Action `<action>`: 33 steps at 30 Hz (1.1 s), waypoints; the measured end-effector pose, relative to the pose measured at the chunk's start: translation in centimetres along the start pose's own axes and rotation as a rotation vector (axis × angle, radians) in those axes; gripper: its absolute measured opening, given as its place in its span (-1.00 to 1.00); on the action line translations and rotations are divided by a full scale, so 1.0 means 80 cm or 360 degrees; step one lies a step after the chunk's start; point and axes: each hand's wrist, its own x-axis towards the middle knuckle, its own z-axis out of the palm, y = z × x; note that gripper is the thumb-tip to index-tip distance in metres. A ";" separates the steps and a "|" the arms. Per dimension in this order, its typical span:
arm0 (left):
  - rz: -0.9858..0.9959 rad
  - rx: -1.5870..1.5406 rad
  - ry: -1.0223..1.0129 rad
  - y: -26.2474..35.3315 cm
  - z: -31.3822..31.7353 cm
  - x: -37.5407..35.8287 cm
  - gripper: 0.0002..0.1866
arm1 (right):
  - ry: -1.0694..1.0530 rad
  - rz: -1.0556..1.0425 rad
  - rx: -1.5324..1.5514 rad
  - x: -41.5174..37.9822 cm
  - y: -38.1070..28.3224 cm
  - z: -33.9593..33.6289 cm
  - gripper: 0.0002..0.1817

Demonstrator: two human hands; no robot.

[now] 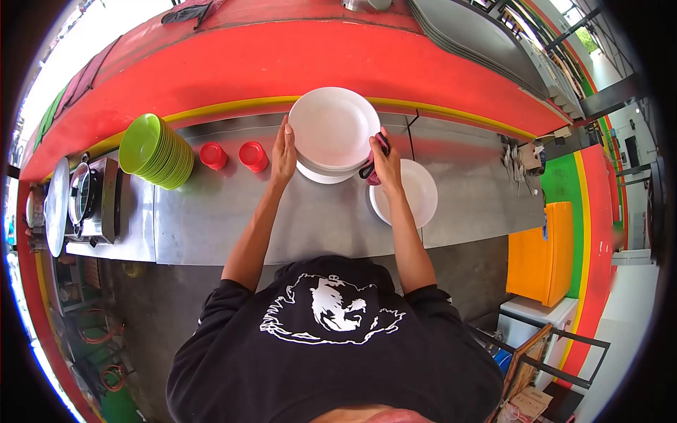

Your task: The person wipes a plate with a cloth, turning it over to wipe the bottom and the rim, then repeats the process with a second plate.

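Note:
A stack of white plates (334, 128) is held between my two hands above the steel counter (303, 225). My left hand (284, 156) presses on the stack's left rim, fingers pointing up along it. My right hand (386, 163) grips the right rim and also has a dark and pink cloth (371, 171) in it. Below the right forearm, partly hidden by it, a white plate (419, 192) lies on the counter. Two red cups (213, 156) and a tall leaning stack of green bowls (156, 152) stand to the left.
A stove with a pan (83, 192) is at the counter's left end. Utensils (517, 163) lie at the right end, near an orange cabinet (539, 255). A red ledge (282, 63) runs behind the counter, with grey trays (486, 46) on it.

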 end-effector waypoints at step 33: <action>-0.0128 -0.0872 0.0150 0.075 0.017 -0.130 -0.43 | 0.0240 0.0124 0.0549 -0.148 -0.023 -0.028 -0.47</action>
